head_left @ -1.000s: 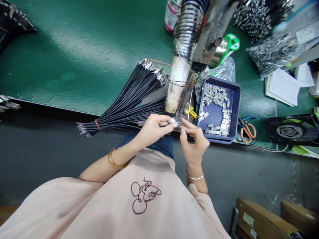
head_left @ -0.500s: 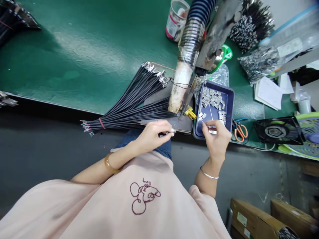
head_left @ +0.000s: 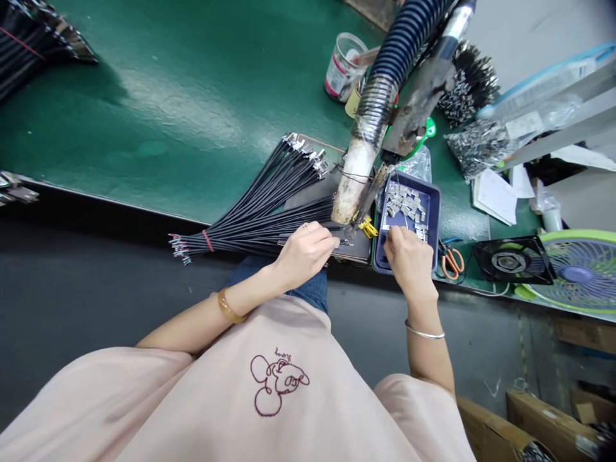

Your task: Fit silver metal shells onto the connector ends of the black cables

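My left hand (head_left: 307, 255) is closed, fingers pinched, at the lower strands of a bundle of black cables (head_left: 240, 228). Thin cable ends stick out just past its fingertips, so it seems to grip a black cable. A red band ties the bundle at its left end. Many cables in the upper fan carry metal connectors (head_left: 308, 157). My right hand (head_left: 410, 260) is closed over the near part of a blue bin (head_left: 434, 212) holding small metal connector shells (head_left: 404, 200). A thin silvery wire (head_left: 405, 222) runs down to its fingers; the fingertips are partly hidden.
A soldering iron (head_left: 368, 202) and a taped black hose (head_left: 353, 183) hang over a grey board (head_left: 353, 250). A yellow clip (head_left: 368, 227) lies beside the bin. Orange-handled pliers (head_left: 452, 263), a black fan (head_left: 513, 260) and a jar (head_left: 342, 70) stand around.
My left hand has moved up from the table edge onto the cables; the small pale piece at its fingertips no longer shows. My right hand has turned, knuckles up, over the bin. The view has shifted.
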`<state>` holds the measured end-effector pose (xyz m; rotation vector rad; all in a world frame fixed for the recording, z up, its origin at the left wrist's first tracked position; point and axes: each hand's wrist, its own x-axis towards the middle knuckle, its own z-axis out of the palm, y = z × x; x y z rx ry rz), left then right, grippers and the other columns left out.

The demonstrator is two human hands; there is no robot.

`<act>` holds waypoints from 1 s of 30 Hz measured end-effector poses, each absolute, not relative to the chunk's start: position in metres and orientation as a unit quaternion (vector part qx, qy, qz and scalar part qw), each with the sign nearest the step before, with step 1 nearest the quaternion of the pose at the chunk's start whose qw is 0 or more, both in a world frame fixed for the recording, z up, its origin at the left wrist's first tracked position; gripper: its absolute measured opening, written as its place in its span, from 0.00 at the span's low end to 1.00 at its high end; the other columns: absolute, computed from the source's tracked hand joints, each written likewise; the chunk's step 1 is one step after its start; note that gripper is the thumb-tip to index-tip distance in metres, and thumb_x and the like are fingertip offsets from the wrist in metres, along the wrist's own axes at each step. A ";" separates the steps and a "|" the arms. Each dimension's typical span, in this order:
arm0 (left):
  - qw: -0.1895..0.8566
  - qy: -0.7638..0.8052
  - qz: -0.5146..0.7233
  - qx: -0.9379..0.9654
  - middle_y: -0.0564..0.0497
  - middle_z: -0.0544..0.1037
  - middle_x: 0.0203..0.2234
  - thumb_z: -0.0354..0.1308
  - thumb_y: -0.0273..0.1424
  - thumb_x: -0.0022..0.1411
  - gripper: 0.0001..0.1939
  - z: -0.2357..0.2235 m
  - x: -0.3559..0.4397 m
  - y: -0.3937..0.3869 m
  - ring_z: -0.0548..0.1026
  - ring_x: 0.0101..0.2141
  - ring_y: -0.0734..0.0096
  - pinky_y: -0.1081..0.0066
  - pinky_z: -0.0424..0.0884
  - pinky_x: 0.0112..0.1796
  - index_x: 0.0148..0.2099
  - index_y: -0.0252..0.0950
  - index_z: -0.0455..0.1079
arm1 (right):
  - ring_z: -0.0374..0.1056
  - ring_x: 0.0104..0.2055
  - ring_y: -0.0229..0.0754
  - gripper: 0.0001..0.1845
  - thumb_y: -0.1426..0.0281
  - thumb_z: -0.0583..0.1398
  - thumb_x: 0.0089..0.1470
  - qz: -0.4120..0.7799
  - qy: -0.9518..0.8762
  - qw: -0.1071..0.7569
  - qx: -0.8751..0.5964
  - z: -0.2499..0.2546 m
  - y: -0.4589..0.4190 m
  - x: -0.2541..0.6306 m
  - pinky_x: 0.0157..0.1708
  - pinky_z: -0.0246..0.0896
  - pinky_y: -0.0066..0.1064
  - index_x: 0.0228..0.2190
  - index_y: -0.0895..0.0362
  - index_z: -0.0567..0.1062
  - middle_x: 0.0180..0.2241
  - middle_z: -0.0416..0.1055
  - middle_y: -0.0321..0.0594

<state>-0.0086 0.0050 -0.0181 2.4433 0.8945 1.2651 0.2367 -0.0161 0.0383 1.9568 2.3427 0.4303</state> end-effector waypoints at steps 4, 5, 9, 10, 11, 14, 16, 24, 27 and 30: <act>0.152 0.259 0.450 0.841 0.47 0.77 0.28 0.51 0.24 0.69 0.11 -0.019 -0.007 -0.001 0.71 0.30 0.68 0.69 0.68 0.35 0.38 0.32 0.75 | 0.64 0.29 0.38 0.06 0.74 0.57 0.58 0.071 0.731 -0.137 0.665 0.035 -0.015 0.243 0.27 0.56 0.30 0.28 0.54 0.67 0.29 0.68 0.36; 0.160 0.250 0.455 0.839 0.47 0.77 0.27 0.51 0.24 0.69 0.11 -0.020 -0.006 -0.002 0.71 0.29 0.69 0.69 0.68 0.34 0.38 0.32 0.75 | 0.65 0.29 0.38 0.06 0.72 0.57 0.57 0.061 0.709 -0.202 0.673 0.035 -0.018 0.243 0.27 0.59 0.29 0.28 0.54 0.67 0.30 0.69 0.36; 0.211 0.259 0.477 0.813 0.46 0.80 0.27 0.52 0.25 0.69 0.10 -0.025 -0.002 -0.001 0.75 0.28 0.70 0.72 0.69 0.33 0.42 0.29 0.75 | 0.71 0.31 0.36 0.08 0.70 0.63 0.55 0.028 0.607 -0.403 0.684 0.040 -0.040 0.228 0.25 0.65 0.26 0.26 0.55 0.68 0.35 0.73 0.37; 0.232 0.272 0.472 0.806 0.46 0.80 0.28 0.53 0.25 0.69 0.10 -0.024 -0.001 0.000 0.76 0.28 0.70 0.72 0.69 0.33 0.41 0.29 0.76 | 0.71 0.29 0.35 0.09 0.70 0.63 0.54 0.003 0.585 -0.442 0.680 0.041 -0.045 0.221 0.25 0.66 0.26 0.26 0.55 0.68 0.33 0.73 0.36; 0.255 0.286 0.462 0.800 0.46 0.81 0.28 0.54 0.25 0.68 0.09 -0.023 -0.001 0.001 0.77 0.28 0.70 0.73 0.69 0.32 0.40 0.29 0.76 | 0.72 0.27 0.34 0.09 0.70 0.64 0.54 -0.032 0.568 -0.475 0.672 0.041 -0.051 0.212 0.25 0.67 0.26 0.26 0.55 0.69 0.32 0.73 0.35; 0.338 0.320 0.410 0.784 0.50 0.80 0.24 0.54 0.25 0.68 0.12 -0.014 -0.001 0.003 0.75 0.24 0.73 0.75 0.65 0.29 0.33 0.31 0.75 | 0.75 0.30 0.36 0.06 0.71 0.64 0.55 -0.133 0.546 -0.534 0.631 0.034 -0.060 0.187 0.30 0.72 0.29 0.28 0.55 0.71 0.34 0.74 0.35; 0.392 0.338 0.380 0.767 0.52 0.78 0.22 0.54 0.25 0.67 0.13 -0.007 -0.002 0.005 0.72 0.22 0.76 0.76 0.62 0.26 0.30 0.32 0.74 | 0.76 0.37 0.38 0.03 0.72 0.64 0.55 -0.137 0.564 -0.526 0.622 0.026 -0.061 0.175 0.36 0.74 0.31 0.30 0.55 0.74 0.36 0.76 0.37; 0.473 0.333 0.339 0.741 0.54 0.75 0.20 0.55 0.26 0.65 0.13 0.002 -0.005 0.004 0.68 0.22 0.78 0.77 0.61 0.28 0.27 0.31 0.71 | 0.76 0.42 0.38 0.03 0.71 0.63 0.56 -0.276 0.563 -0.499 0.598 0.000 -0.051 0.162 0.39 0.76 0.30 0.33 0.53 0.79 0.40 0.78 0.40; 0.470 0.328 0.331 0.750 0.54 0.75 0.21 0.55 0.27 0.66 0.12 0.000 -0.005 0.004 0.68 0.23 0.78 0.77 0.61 0.28 0.30 0.31 0.73 | 0.76 0.42 0.38 0.03 0.71 0.63 0.56 -0.296 0.559 -0.493 0.597 0.000 -0.051 0.163 0.40 0.76 0.30 0.32 0.53 0.78 0.40 0.78 0.40; 0.463 0.325 0.325 0.758 0.53 0.77 0.23 0.55 0.28 0.66 0.10 -0.001 -0.005 0.004 0.69 0.24 0.76 0.76 0.62 0.28 0.34 0.31 0.75 | 0.75 0.42 0.38 0.03 0.72 0.63 0.56 -0.301 0.563 -0.487 0.596 0.002 -0.052 0.163 0.40 0.75 0.30 0.32 0.53 0.78 0.40 0.78 0.39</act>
